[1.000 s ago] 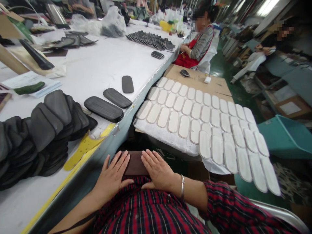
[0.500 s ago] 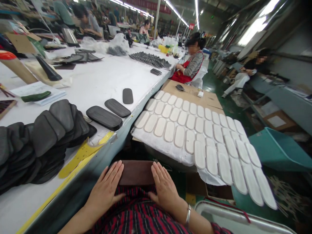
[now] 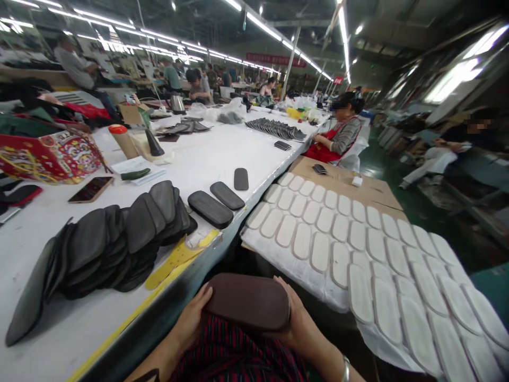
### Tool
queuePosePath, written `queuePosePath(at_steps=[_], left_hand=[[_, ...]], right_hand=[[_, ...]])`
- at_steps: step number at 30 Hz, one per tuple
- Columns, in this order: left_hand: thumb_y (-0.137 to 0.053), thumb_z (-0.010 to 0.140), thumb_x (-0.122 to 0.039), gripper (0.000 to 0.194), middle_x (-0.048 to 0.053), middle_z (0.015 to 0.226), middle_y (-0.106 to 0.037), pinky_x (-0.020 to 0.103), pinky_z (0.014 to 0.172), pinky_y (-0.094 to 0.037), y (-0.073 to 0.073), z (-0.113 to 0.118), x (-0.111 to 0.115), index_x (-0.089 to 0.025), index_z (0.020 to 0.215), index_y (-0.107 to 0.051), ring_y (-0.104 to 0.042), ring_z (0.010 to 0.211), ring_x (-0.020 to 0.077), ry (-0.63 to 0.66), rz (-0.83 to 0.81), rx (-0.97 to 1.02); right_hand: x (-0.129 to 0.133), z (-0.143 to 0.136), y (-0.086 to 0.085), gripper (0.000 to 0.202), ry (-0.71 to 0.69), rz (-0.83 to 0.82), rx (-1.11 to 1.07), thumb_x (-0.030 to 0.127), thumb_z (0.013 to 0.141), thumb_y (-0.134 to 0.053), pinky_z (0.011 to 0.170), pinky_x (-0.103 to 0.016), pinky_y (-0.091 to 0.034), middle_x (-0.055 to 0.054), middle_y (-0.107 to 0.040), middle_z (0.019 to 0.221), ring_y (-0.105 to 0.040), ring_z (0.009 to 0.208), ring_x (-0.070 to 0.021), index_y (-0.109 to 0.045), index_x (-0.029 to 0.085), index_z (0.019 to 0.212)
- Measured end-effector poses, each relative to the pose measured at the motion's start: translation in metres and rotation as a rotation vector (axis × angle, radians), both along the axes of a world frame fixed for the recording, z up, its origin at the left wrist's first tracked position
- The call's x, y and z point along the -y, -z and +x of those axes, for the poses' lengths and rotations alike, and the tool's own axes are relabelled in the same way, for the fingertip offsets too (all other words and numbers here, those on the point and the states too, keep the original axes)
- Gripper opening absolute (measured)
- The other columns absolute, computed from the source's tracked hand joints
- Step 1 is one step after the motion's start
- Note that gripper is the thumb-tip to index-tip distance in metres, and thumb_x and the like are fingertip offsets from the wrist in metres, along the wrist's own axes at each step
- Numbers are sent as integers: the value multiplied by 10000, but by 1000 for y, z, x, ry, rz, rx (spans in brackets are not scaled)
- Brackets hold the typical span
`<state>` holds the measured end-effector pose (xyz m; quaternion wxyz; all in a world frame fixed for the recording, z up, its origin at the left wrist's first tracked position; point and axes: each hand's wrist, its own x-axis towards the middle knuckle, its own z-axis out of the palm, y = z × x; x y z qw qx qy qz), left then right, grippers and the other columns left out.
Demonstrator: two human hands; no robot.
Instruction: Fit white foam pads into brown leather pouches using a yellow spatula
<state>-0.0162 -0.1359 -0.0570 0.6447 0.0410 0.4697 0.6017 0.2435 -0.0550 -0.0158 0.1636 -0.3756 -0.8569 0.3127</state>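
Note:
A dark brown oblong piece with rounded ends [image 3: 248, 301] is held over my lap, its broad face up. My left hand [image 3: 194, 313] grips its left end, and my right hand [image 3: 300, 323] holds the right end, fingers behind the edge. On the white table to the left lies a heap of dark grey rounded pieces [image 3: 137, 225]. Closer to the table edge are a thick black oval stack [image 3: 210, 208], a thinner oval piece [image 3: 227, 195] and a small grey piece [image 3: 240, 179]. Rows of pale oval pieces [image 3: 340, 227] cover the lower surface at the right.
A yellow strip [image 3: 175, 261] runs by the table edge. A phone [image 3: 91, 189], a cucumber [image 3: 135, 173] and a red patterned box [image 3: 55, 154] stand or lie at the left. A person in a red apron [image 3: 336, 132] sits beyond the pale pieces.
The view has swung left and up. The brown piece is now tilted with its broad face showing; my hands have moved from lying flat on it to gripping its ends.

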Motion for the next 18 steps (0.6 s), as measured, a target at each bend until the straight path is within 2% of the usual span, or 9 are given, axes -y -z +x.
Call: queuePosePath(at_steps=[3, 5, 10, 14, 18], left_hand=[[-597, 788, -267, 414, 103, 1118, -651, 374, 1001, -405, 5, -11, 1, -128, 1175, -548, -547, 1117, 255, -102, -20, 171], [-583, 797, -256, 380, 116, 1051, -678, 376, 973, -435, 6, -21, -1, -94, 1140, -563, -575, 1075, 263, -131, -54, 215], [-502, 841, -245, 379, 126, 959, -703, 402, 920, -474, 4, -37, -21, -71, 1178, -517, -620, 998, 270, -168, -50, 259], [-532, 813, -220, 419, 123, 894, -715, 419, 874, -499, -4, -38, -38, -70, 1202, -491, -653, 920, 281, -171, -111, 245], [-542, 800, -230, 442, 97, 878, -718, 404, 859, -506, -11, -44, -37, -104, 1219, -479, -655, 914, 271, -178, -104, 217]], right_hand=[[12, -25, -36, 1012, -45, 149, 29, 532, 631, -697, 1073, -496, -269, -206, -305, 1405, -241, 1317, -320, -197, 92, 1393], [17, -50, -50, 994, -41, 191, 28, 525, 640, -695, 1056, -474, -313, -216, -329, 1389, -275, 1302, -317, -216, 68, 1382], [9, -105, -67, 910, 93, 160, 7, 429, 588, -767, 1018, -434, -371, -190, -451, 1298, -411, 1214, -303, -335, 84, 1310], [-3, -119, -77, 795, 120, 157, -27, 415, 574, -781, 959, -412, -417, -139, -549, 1173, -507, 1095, -285, -433, 114, 1223], [2, -128, -93, 743, 97, 203, -43, 509, 568, -760, 871, -406, -455, -98, -591, 1062, -554, 978, -272, -481, 159, 1161]])
